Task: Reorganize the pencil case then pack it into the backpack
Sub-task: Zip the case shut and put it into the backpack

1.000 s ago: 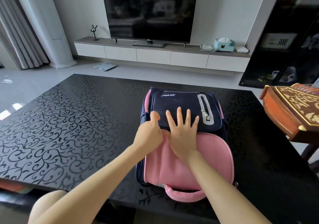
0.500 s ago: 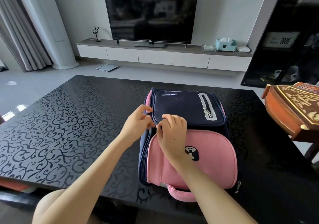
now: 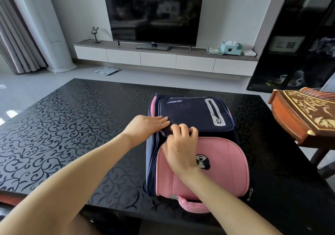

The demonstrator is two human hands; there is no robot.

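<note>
A navy and pink backpack [image 3: 223, 164] lies flat on the black patterned table [image 3: 63, 135], its pink handle toward me. My left hand [image 3: 145, 126] grips the left corner of the navy front pocket, fingers flat on top and thumb tucked under the edge. My right hand [image 3: 179, 144] is curled, fingertips pinched at the seam between the navy pocket and the pink flap, apparently on a zipper pull that the fingers hide. No pencil case is in view.
A brown wooden instrument [image 3: 304, 115] with inlay stands off the table's right edge. Beyond the table are a TV [image 3: 154, 11], a white low cabinet [image 3: 163, 57] and a dark shelf unit [image 3: 299, 35].
My right hand went from lying flat with fingers spread to pinching at the pocket seam. My left hand shifted its hold on the navy corner. The camera moved closer.
</note>
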